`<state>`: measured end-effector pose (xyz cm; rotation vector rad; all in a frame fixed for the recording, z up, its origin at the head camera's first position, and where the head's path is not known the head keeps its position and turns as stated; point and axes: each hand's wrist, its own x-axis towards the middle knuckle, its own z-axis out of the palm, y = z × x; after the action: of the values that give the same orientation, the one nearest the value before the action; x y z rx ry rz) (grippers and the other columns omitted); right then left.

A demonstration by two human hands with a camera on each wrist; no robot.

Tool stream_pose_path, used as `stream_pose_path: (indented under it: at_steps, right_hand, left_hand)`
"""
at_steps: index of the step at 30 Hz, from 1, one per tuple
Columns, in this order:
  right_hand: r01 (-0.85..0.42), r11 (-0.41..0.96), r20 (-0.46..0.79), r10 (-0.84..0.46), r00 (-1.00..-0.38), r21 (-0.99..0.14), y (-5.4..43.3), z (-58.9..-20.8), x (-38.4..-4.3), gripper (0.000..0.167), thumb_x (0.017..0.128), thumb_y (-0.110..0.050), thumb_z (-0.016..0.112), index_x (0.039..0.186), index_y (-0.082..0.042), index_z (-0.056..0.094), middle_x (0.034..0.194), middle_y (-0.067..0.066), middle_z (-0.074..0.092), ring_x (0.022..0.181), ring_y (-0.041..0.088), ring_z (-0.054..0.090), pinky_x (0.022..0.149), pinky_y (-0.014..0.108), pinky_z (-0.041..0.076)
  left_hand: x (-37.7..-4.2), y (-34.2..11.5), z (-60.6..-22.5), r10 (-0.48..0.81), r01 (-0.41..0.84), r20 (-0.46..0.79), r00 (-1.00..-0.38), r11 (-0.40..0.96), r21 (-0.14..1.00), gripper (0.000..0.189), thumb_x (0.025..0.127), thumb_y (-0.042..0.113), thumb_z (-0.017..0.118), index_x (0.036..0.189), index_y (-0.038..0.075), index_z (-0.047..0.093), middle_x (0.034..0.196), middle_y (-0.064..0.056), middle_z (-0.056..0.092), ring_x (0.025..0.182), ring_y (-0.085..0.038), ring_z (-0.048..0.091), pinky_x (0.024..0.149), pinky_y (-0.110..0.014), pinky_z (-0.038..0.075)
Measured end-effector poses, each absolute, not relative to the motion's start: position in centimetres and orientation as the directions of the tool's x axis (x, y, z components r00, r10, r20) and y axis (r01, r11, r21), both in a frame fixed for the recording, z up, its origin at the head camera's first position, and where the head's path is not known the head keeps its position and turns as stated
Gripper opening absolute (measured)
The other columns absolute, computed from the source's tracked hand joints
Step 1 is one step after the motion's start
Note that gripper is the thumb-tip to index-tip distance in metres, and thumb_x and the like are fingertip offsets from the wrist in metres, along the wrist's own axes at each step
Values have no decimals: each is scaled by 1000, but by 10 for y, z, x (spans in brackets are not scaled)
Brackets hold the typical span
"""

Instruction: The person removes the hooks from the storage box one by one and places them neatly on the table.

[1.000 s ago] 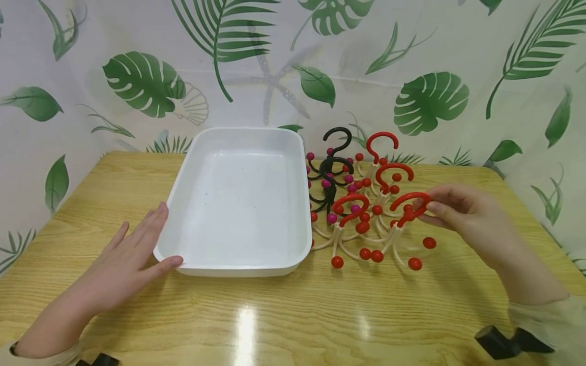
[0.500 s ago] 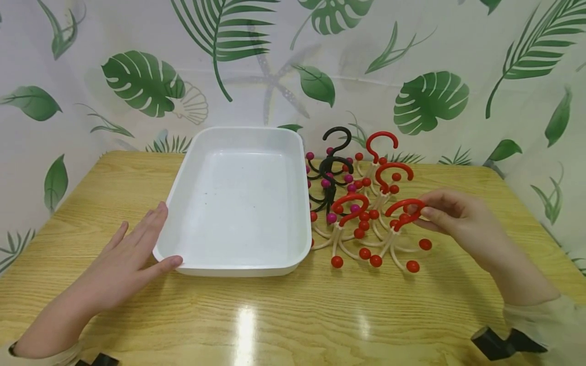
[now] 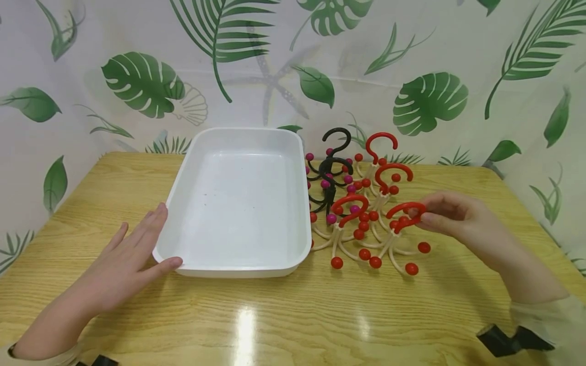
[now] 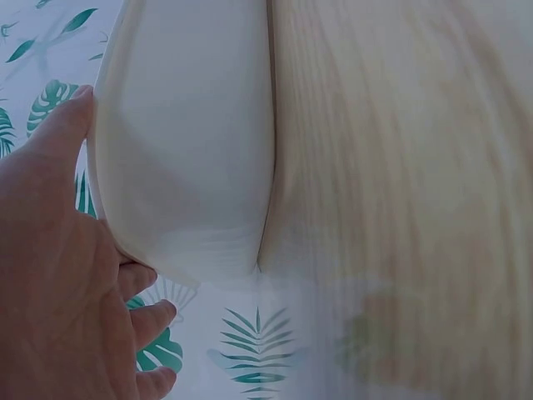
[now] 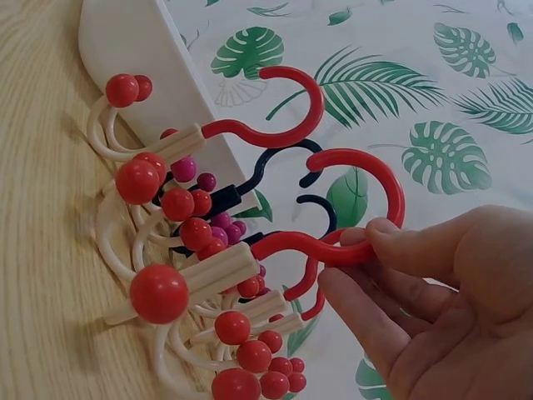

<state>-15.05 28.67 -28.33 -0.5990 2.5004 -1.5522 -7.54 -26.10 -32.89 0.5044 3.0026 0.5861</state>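
My right hand (image 3: 471, 234) pinches the red hook (image 3: 405, 206) of a multi-armed hanger between thumb and fingertips. In the right wrist view, this hanger's cream stem (image 5: 221, 273) leads to curved arms with red balls at their ends. The hanger stands at the front right of a cluster. On the left, my left hand (image 3: 123, 264) rests with straight fingers along the side of a white tray (image 3: 242, 213), its thumb over the near left corner. The left wrist view shows the fingers of this hand (image 4: 67, 250) touching the tray's edge.
More hangers with red hooks, such as the red hanger (image 3: 350, 203), and two black hangers (image 3: 336, 137) with magenta balls crowd against the tray's right side. A leaf-patterned backdrop (image 3: 274, 51) rises behind the wooden table (image 3: 293, 315).
My right hand has brought the pinched hanger slightly down and toward me, its balls now lower in the head view. My left hand and the tray have stayed put.
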Motion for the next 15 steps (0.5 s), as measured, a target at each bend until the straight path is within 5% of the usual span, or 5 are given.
stream_pose_path:
  at_steps: [15]
  right_hand:
    - [-276, 533, -3, -463, -886, -800, 301, -276, -156, 31, 94, -7, 60, 125, -5, 56, 112, 3, 67, 99, 12, 65, 80, 21, 52]
  left_hand:
    - [-76, -262, -329, 322, 308, 21, -946, 880, 363, 90, 95, 51, 52, 154, 13, -4, 160, -4, -2, 145, -32, 5, 112, -54, -9]
